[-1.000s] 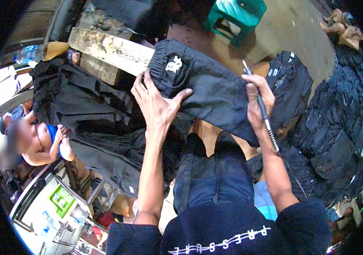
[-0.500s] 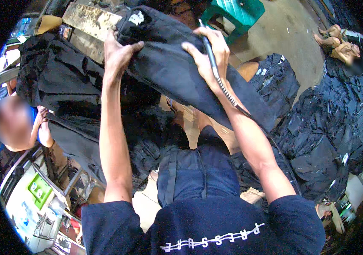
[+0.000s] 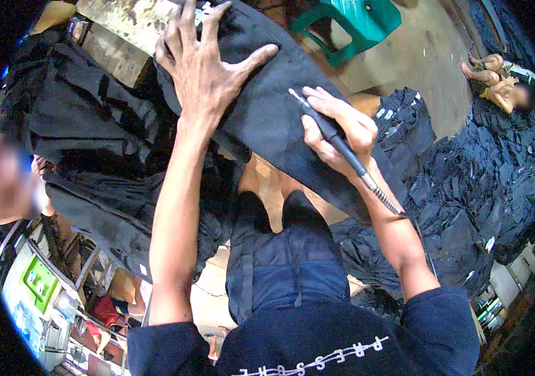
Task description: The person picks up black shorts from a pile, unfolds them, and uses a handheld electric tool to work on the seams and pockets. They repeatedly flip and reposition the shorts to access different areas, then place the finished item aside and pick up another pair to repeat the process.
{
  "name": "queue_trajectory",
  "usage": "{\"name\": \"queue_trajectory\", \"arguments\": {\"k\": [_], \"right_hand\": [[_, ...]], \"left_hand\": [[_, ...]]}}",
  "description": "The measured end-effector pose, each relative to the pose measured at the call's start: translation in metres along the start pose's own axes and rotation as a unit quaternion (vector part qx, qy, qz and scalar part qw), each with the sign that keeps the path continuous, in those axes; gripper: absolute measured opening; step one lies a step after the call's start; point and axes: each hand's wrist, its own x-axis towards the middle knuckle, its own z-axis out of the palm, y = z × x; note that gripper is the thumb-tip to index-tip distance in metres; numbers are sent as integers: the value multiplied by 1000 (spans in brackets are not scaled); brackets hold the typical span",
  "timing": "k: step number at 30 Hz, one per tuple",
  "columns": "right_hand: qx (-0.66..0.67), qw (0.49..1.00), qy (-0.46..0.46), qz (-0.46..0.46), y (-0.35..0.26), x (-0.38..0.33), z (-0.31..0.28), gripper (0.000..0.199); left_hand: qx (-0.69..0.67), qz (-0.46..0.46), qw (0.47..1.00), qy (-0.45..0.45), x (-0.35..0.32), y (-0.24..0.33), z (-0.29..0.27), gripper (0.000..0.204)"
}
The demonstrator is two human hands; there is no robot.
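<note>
Garment [image 3: 267, 119], black and folded into a long bundle, taken as landmark; it lies slantwise across a pale wooden plank [image 3: 123, 22] at the top of the view, its lower end running down toward the person's lap; left hand [image 3: 208, 66] lies flat on the upper part of the garment, fingers spread wide, pressing and not closed around anything; right hand [image 3: 336, 128] sits lower on the garment, grip closed pen-fashion round a slim black tool [image 3: 342, 147] with a ribbed metal cable trailing from its back end; tool tip points up-left and rests at or just above the cloth, contact not resolvable. Judged risks: garment is only pinned by a flat palm, so a sideways push from the tool could slide or bunch it; tool tip lies near the left thumb, so a slip along the cloth could reach it; trailing cable could drag on the forearm and pull the tip off line. To the left of the garment, more black clothes [image 3: 79, 125] hang or lie heaped; to its right, a large heap of dark garments [image 3: 493, 182] on the floor; above it, a green plastic stool [image 3: 361, 22]. Hidden or unclear: plank support, garment's far end cut off by the top edge, kind of tool tip, cable's far end.
</note>
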Motion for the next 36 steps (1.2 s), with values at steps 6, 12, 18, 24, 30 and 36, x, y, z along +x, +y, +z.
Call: {"name": "queue_trajectory", "arguments": {"k": [6,12,18,24,30,36], "right_hand": [[-24,999,-6,-24,7,14,9,28],[-27,999,-10,-40,14,21,16,26],[-17,999,-2,-38,18,19,15,28],[-11,1000,-4,-29,18,13,11,28],[-4,1000,-5,-22,14,9,3,27],[4,999,-31,-7,12,4,-4,28]], "left_hand": [[47,-30,998,-22,-5,1,7,86],[52,-16,998,-22,-6,-2,9,86],[52,-19,998,-14,-5,-3,14,85],[61,-22,998,-17,-5,-2,13,85],[54,-25,998,-17,-5,-2,13,86],[53,-20,998,-11,-6,-2,15,85]]}}
